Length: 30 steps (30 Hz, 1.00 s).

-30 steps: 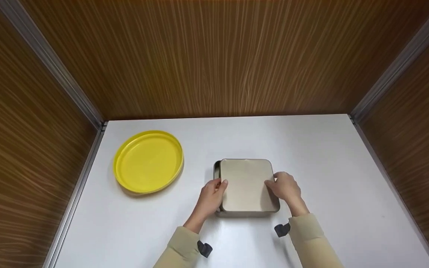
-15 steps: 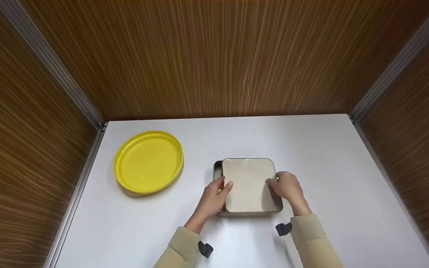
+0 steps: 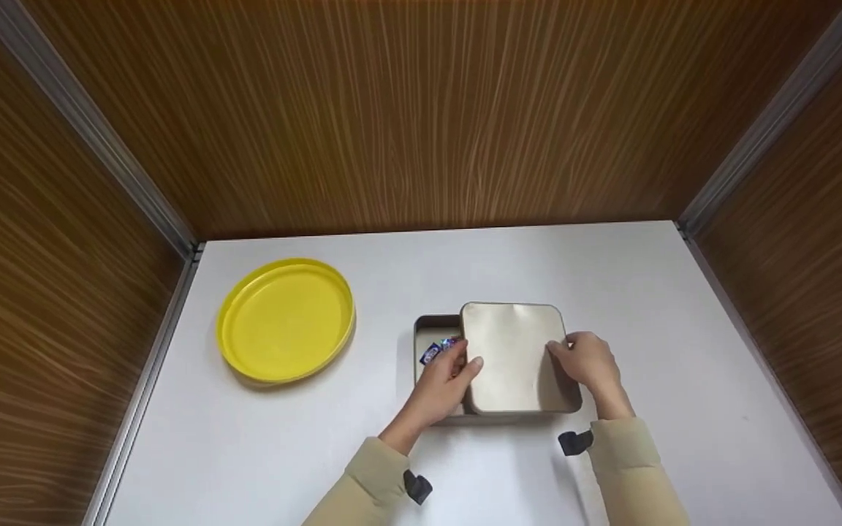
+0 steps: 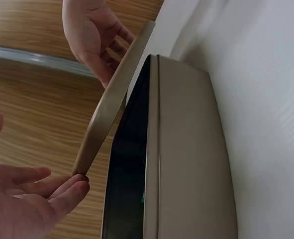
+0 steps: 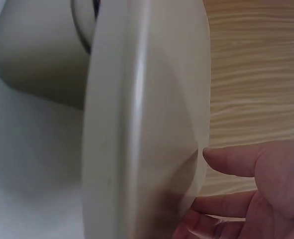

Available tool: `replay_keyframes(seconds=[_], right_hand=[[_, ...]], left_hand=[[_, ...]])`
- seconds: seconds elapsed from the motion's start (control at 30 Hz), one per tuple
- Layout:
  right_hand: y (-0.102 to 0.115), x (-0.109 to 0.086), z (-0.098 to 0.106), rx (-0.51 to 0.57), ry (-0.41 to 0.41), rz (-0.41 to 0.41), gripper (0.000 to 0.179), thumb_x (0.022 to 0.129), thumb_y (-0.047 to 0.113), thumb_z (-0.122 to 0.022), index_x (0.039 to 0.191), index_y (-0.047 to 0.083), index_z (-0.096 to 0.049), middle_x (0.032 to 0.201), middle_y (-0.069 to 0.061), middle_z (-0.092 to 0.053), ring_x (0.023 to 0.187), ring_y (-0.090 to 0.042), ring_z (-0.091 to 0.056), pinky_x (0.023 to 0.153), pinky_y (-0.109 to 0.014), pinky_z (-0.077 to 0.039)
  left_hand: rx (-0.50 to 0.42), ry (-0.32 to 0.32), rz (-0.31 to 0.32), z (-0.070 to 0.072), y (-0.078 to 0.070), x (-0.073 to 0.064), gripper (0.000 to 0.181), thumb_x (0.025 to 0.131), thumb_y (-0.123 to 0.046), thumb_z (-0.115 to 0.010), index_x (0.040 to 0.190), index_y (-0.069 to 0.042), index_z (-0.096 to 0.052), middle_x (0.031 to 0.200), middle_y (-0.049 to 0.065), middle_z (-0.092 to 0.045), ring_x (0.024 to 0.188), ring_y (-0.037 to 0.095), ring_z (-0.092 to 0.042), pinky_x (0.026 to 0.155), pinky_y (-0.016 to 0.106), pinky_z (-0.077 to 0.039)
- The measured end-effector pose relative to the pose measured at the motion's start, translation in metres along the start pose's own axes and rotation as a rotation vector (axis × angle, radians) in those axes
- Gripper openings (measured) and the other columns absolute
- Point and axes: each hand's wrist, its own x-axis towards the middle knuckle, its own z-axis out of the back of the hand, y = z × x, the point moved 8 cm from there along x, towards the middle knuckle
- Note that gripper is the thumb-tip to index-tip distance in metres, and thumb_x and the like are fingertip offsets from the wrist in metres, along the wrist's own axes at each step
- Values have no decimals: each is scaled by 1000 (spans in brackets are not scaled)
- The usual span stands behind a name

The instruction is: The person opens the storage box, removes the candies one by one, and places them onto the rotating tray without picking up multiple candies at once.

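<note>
A square metal tin [image 3: 427,321] stands on the white table, with its flat lid [image 3: 516,358] shifted right and lifted at a tilt above it. My right hand [image 3: 591,362] pinches the lid's right edge, thumb on top and fingers underneath, as the right wrist view shows. My left hand [image 3: 437,389] touches the lid's left edge with its fingertips; its thumb stands off the lid in the left wrist view. Inside the tin's uncovered left part lie small blue and shiny wrapped packets [image 3: 432,353]. The lid and left hand hide the rest of the contents.
A round yellow tray [image 3: 286,321] with a raised rim lies at the left of the white table [image 3: 297,453]. Wood-grain panels [image 3: 428,117] enclose the table at the back and both sides.
The lid has slid right and risen off the tin, both hands moving with it. More of the tin's inside and the wrapped packets have come into view. The left thumb has parted from the lid.
</note>
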Motion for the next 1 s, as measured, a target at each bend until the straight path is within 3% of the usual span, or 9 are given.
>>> replay_keyframes(seconds=[0.27,0.6,0.83,1.0], right_hand=[[-19,3,16,-11,10,-51,53,98,34,-55,126,-11,-57,115,-30,-62,97,-37,-62,81,-51,-51],[-36,6,29,70,3,-115,63,99,35,-53,133,-18,-46,120,-35,-58,109,-45,-59,90,-56,-48],[-54,8,35,64,-9,-165,66,99,37,-51,134,-18,-43,125,-38,-53,114,-51,-55,91,-60,-45],[-69,6,38,82,-21,-185,64,98,36,-50,130,-19,-47,120,-38,-56,109,-50,-57,86,-59,-48]], left_hand=[[-86,48,41,-25,-2,8,64,101,-40,-53,146,3,-39,139,24,-50,127,31,-51,105,36,-41],[-173,-2,98,-42,-8,24,61,98,-37,-59,145,-2,-42,144,22,-46,133,30,-45,107,35,-37],[-122,22,131,-64,-6,34,56,99,-36,-57,145,-7,-44,143,23,-46,131,32,-46,107,40,-37],[-93,40,118,-77,-9,39,53,98,-35,-58,142,-7,-47,139,23,-51,128,32,-50,106,41,-40]])
